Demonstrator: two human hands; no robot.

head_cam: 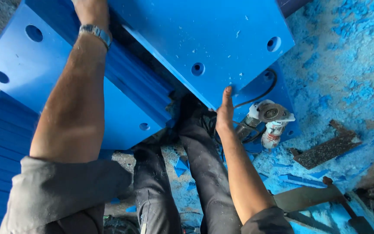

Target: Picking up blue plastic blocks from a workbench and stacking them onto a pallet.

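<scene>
A large thick blue plastic slab (204,39) with round holes lies tilted in front of me, over other blue slabs (27,65). My right hand (225,110) grips the slab's near edge, thumb on top. My left hand (91,11) reaches up along the slab's far left side, mostly cut off at the frame's top; a metal watch (95,33) sits on that wrist. My dark-trousered legs (187,173) stand below the slab.
An angle grinder (270,118) with a black cable lies on a lower blue slab, right of my right hand. Blue shavings (347,56) cover the floor. A stack of blue sheets (1,143) is at left. Dark scrap pieces (325,149) lie at right.
</scene>
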